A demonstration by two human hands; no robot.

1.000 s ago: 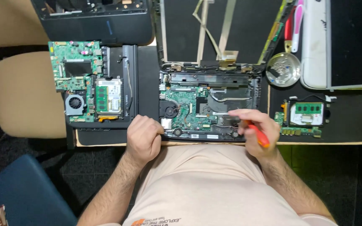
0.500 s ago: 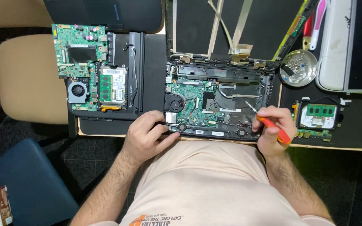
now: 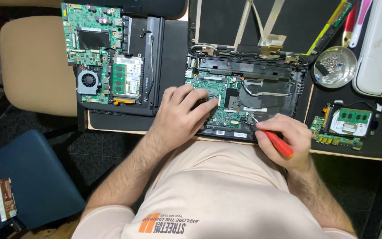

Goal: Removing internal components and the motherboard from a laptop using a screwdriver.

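Near the front edge of the tabletop (image 3: 288, 13), at its middle, lies an opened laptop base (image 3: 299, 95) with its green circuit board (image 3: 224, 99) exposed. Left hand (image 3: 180, 117) rests palm down on the left part of this board, its fingers (image 3: 200, 99) loosely spread and laid flat, gripping nothing. Right hand (image 3: 286, 137) sits at the base's front right corner, its fingers pinched around the handle of a red screwdriver (image 3: 276, 141); the thin metal shaft slants up and left, its tip at the board's right front edge, just beside the left fingertips but apart from them. Toward the back left of the tabletop lies a second dismantled laptop (image 3: 149, 66) with a separate green board (image 3: 93, 37) and a round fan (image 3: 88, 81). At the right side stand a small metal dish of screws (image 3: 334, 66) and, nearer the front edge, a drive with a memory module (image 3: 353, 121).
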